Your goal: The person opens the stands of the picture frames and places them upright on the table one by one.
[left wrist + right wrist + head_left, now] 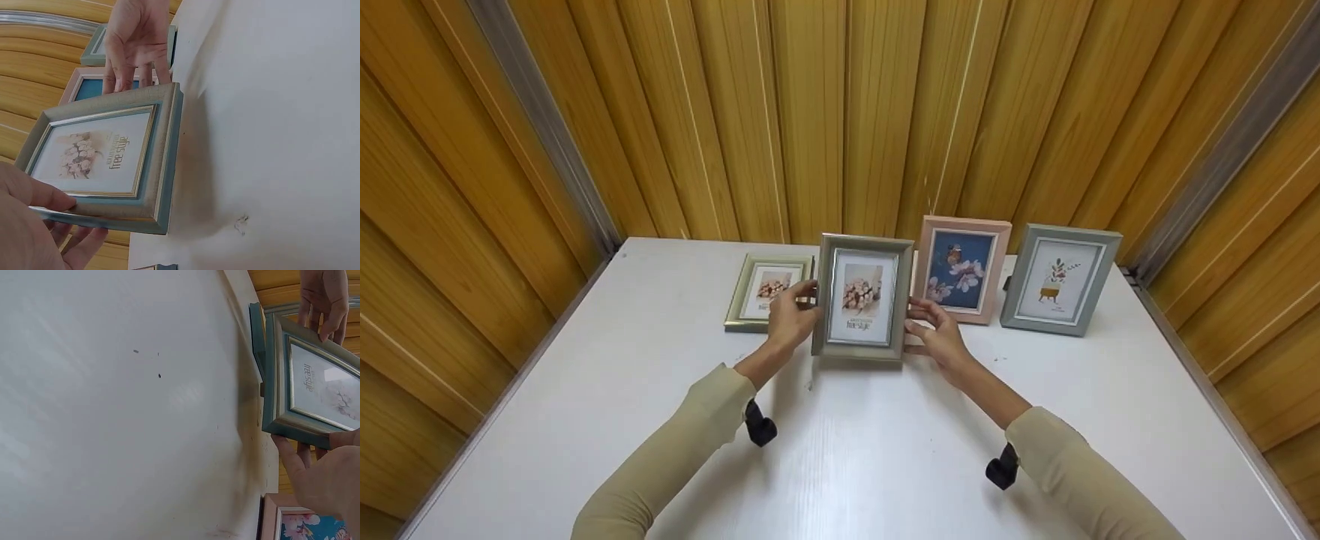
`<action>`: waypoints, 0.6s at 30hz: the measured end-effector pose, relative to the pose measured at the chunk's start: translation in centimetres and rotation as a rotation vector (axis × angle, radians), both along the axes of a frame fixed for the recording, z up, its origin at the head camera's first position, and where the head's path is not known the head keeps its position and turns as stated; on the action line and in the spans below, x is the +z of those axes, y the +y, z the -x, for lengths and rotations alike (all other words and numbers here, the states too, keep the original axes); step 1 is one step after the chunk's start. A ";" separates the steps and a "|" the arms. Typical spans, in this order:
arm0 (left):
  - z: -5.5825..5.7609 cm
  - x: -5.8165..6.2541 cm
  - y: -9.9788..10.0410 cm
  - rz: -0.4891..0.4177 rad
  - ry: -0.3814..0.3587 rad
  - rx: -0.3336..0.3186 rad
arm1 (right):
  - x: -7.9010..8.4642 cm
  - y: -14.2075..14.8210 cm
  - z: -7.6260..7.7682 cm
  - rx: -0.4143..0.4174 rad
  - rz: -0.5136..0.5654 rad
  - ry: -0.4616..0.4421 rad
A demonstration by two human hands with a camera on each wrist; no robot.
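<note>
A champagne-toned picture frame (862,296) with a floral print stands near upright between my hands, facing me. My left hand (793,321) grips its left side; in the left wrist view the thumb (53,198) lies on the front and the fingers bend behind. On the opposite side, my right hand (943,337) holds the right edge, and the right wrist view shows that hand (329,478) at the frame's side too. Whether the bottom edge touches the table cannot be told. A similar frame (740,300) lies face up behind my left hand, partly covered.
On the white table (840,450), a pink frame (997,277) with a bird and blossoms stands behind my right hand. Farther right stands a grey-green frame (1014,311) with a plant picture. Yellow wood-look panels (810,112) wall the back and sides.
</note>
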State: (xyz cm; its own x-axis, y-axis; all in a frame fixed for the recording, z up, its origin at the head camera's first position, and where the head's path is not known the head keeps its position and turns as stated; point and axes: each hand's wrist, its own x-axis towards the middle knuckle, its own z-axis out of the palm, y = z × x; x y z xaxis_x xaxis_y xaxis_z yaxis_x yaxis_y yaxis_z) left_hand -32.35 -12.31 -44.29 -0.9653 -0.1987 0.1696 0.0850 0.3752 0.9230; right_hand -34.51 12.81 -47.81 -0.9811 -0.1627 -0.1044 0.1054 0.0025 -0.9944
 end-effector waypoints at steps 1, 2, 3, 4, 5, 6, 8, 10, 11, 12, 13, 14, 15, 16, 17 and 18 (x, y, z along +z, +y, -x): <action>0.2 -0.1 0.0 -0.007 0.004 0.007 | 0.0 -0.1 0.1 -0.004 -0.009 0.004; 0.4 -0.1 0.0 -0.019 0.004 0.014 | 0.0 -0.3 0.2 -0.010 -0.016 0.009; 0.6 -0.2 0.0 -0.028 0.005 0.021 | 0.0 -0.4 0.2 -0.012 -0.022 0.016; 0.8 -0.2 0.1 -0.037 0.008 0.029 | 0.1 -0.6 0.4 -0.021 -0.025 0.023; 1.1 -0.2 0.1 -0.047 0.011 0.036 | 0.2 -0.8 0.5 -0.027 -0.028 0.033; 1.3 -0.3 0.1 -0.058 0.014 0.044 | 0.3 -1.0 0.6 -0.037 -0.028 0.046; 1.8 -0.3 0.1 -0.073 0.014 0.060 | 0.5 -1.5 0.9 -0.061 -0.031 0.064; 2.3 -0.3 0.1 -0.096 0.013 0.065 | 0.7 -1.8 1.2 -0.088 -0.034 0.074; 2.6 -0.4 0.2 -0.103 0.016 0.069 | 0.7 -2.0 1.4 -0.101 -0.037 0.079; 2.8 -0.4 0.2 -0.110 0.021 0.070 | 0.8 -2.1 1.6 -0.115 -0.040 0.083; 3.1 -0.5 0.3 -0.117 0.026 0.070 | 0.9 -2.2 1.8 -0.125 -0.048 0.083; 3.4 -0.5 0.4 -0.127 0.035 0.067 | 1.0 -2.3 1.9 -0.132 -0.055 0.085; 3.7 -0.7 0.4 -0.131 0.048 0.067 | 1.1 -2.4 2.1 -0.138 -0.060 0.089; 4.0 -0.8 0.5 -0.133 0.061 0.068 | 1.2 -2.5 2.2 -0.142 -0.066 0.097; 4.3 -1.0 0.5 -0.136 0.073 0.066 | 1.2 -2.6 2.3 -0.143 -0.072 0.103; 4.6 -1.1 0.5 -0.143 0.084 0.063 | 1.3 -2.7 2.4 -0.139 -0.078 0.110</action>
State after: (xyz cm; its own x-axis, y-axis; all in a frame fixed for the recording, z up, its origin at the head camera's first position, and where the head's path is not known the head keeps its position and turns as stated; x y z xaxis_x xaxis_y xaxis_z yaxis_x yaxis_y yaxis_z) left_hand -36.94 -11.80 -45.39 -0.9337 -0.2865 0.2148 0.1444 0.2477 0.9580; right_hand -36.93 10.11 -46.55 -0.9998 -0.0203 -0.0018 0.0003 0.0726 -0.9974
